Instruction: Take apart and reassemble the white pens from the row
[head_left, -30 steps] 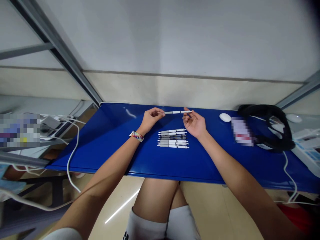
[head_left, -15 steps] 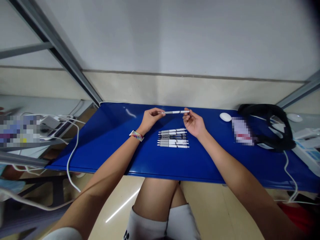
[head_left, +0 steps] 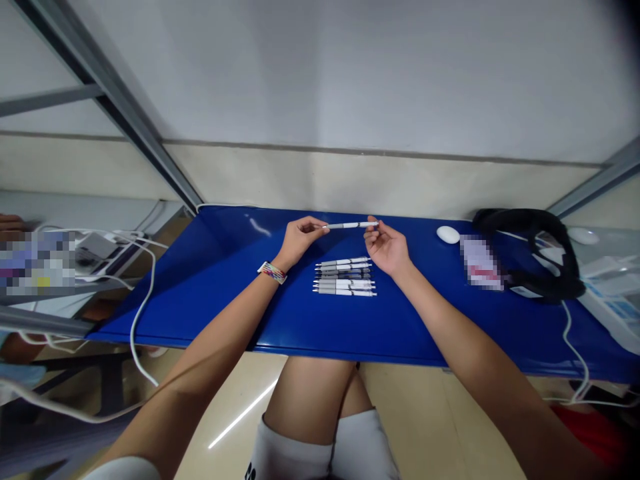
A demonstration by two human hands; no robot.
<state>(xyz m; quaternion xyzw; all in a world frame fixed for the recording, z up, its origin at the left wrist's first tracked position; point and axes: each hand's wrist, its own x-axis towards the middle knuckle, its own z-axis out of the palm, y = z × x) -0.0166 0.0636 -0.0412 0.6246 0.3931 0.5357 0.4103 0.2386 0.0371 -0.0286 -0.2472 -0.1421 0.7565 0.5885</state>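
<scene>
A white pen with a grey grip point(head_left: 350, 226) is stretched level between my two hands, above the far part of the blue table point(head_left: 300, 327). My left hand point(head_left: 301, 239) pinches its tip end between thumb and fingers. At the other end, the fingertips of my right hand point(head_left: 387, 245) close on the pen's push-button end. Nearer to me, several similar pens point(head_left: 345, 285) lie side by side in a row, tips to the left; a darker one point(head_left: 343, 274) is among them.
To the right lie a white computer mouse point(head_left: 448, 235), a blurred packet point(head_left: 482, 262) and a black padded headset-like strap point(head_left: 560, 253). A white cable point(head_left: 143, 310) hangs past the table's left edge. Grey metal posts point(head_left: 135, 127) and a wall stand behind.
Both hands keep their hold on the pen in nearly the same place. The whole view has shifted very slightly; the row of pens is unchanged.
</scene>
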